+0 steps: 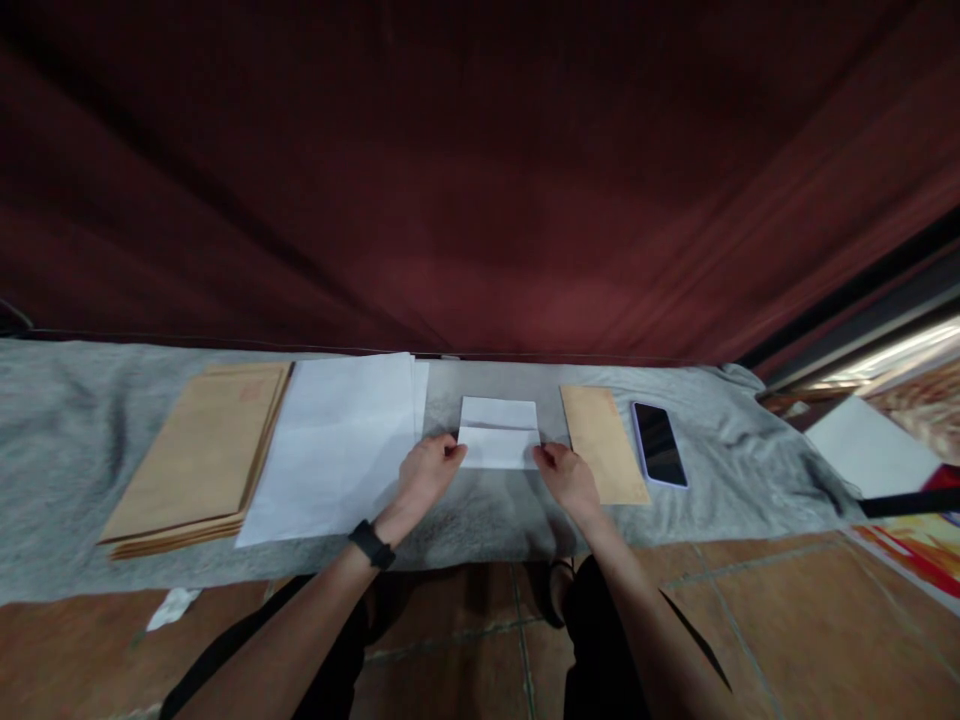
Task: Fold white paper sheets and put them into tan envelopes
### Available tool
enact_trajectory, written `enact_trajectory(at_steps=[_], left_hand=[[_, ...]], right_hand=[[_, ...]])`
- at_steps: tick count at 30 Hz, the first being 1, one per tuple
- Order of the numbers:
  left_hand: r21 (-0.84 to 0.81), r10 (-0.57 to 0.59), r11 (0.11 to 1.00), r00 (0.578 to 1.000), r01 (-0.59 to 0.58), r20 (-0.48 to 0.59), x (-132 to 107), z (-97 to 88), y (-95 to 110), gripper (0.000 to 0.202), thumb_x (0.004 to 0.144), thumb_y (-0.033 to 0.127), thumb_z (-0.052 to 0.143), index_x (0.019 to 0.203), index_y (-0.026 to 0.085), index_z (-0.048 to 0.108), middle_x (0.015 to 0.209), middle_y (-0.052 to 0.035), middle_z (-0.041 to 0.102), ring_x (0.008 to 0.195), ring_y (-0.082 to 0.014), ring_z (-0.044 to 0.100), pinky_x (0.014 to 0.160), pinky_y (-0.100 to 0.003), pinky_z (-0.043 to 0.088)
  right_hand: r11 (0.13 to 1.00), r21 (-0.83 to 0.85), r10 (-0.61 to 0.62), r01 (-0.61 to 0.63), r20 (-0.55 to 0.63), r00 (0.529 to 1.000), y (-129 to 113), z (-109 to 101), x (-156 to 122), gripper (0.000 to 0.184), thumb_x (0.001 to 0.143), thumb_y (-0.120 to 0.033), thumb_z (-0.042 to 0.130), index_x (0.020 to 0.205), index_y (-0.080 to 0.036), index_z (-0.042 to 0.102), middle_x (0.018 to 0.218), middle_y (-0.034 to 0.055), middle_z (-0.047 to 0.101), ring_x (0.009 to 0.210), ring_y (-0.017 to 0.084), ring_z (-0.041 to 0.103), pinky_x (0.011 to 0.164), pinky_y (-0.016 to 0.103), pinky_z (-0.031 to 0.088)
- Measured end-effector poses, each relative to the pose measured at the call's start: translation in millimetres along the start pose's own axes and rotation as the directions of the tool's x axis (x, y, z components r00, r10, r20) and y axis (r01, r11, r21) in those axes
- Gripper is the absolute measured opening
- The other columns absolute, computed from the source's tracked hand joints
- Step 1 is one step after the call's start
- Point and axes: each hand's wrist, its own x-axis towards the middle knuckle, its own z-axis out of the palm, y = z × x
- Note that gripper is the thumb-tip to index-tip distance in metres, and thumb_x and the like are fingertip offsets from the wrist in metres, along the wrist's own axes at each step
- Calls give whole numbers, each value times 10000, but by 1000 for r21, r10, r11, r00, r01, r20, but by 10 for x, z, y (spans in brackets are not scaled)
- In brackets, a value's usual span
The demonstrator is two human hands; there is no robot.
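A folded white sheet of paper (499, 432) lies on the grey cloth (67, 450) in front of me. My left hand (424, 475), with a black band on its wrist, pinches the sheet's lower left corner. My right hand (568, 478) pinches the lower right corner. Both hands are closed on the paper's near fold, which is lifted over the part lying flat.
A stack of brown envelopes (199, 455) lies at the left, beside a pile of white sheets (337, 445). One brown envelope (602, 442) and a dark phone (659, 444) lie to the right. A dark red curtain (480, 180) hangs behind. Tiled floor (750, 620) lies below.
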Motion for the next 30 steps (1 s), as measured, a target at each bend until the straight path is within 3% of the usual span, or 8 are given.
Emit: enact_trajectory(at_steps=[7, 15, 18, 21, 25, 27, 30], left_hand=[[135, -41, 990, 999, 42, -11, 88, -33, 84, 297, 945, 423, 489, 917, 243, 724, 934, -60, 757, 865, -224, 690, 632, -270, 406], [111, -63, 992, 997, 67, -40, 214, -21, 118, 310, 943, 435, 488, 917, 235, 723, 948, -71, 756, 889, -224, 696, 650, -267, 432], [25, -70, 997, 997, 71, -34, 273, -36, 75, 342, 938, 461, 481, 865, 226, 718, 860, -60, 746, 842, -217, 689, 627, -264, 415], [-193, -23, 981, 999, 28, 28, 338, -37, -36, 366, 902, 493, 498, 827, 207, 714, 730, -31, 705, 734, -197, 664, 598, -259, 409], [-501, 111, 865, 982, -22, 150, 407, 1, -189, 335, 775, 495, 607, 819, 181, 715, 670, 4, 668, 659, -174, 628, 588, -256, 429], [-535, 123, 845, 979, -17, 164, 428, 17, -214, 304, 741, 473, 630, 782, 182, 710, 648, 14, 655, 638, -167, 618, 581, -255, 429], [-419, 55, 908, 988, 10, 143, 446, 12, -177, 258, 771, 434, 605, 717, 199, 699, 589, 20, 628, 601, -166, 611, 557, -258, 410]], right_hand=[[982, -158, 100, -99, -3, 995, -167, -65, 20, 388, 1017, -410, 390, 987, -218, 726, 1006, 93, 766, 934, 228, 725, 733, 273, 481], [972, -184, 145, -149, -35, 989, -217, -47, 148, 421, 1013, -453, 392, 982, -219, 741, 980, 115, 772, 938, 237, 730, 768, 297, 510], [975, -174, 134, -139, -36, 990, -226, -45, 198, 425, 1016, -451, 389, 994, -213, 740, 984, 120, 772, 945, 239, 730, 770, 294, 511], [974, -170, 151, -153, -27, 988, -233, -51, 245, 428, 1021, -453, 387, 1016, -206, 737, 990, 122, 771, 945, 239, 731, 771, 293, 513], [974, -160, 158, -162, -40, 987, -233, -53, 287, 416, 1026, -449, 386, 1017, -210, 727, 999, 119, 769, 941, 231, 732, 767, 288, 513], [975, -159, 146, -153, -52, 988, -235, -49, 301, 417, 1030, -444, 381, 1023, -203, 720, 999, 123, 766, 942, 234, 733, 767, 292, 515], [975, -159, 143, -154, -79, 987, -243, -36, 322, 420, 1035, -439, 375, 1030, -185, 710, 973, 134, 764, 942, 241, 733, 768, 301, 517]])
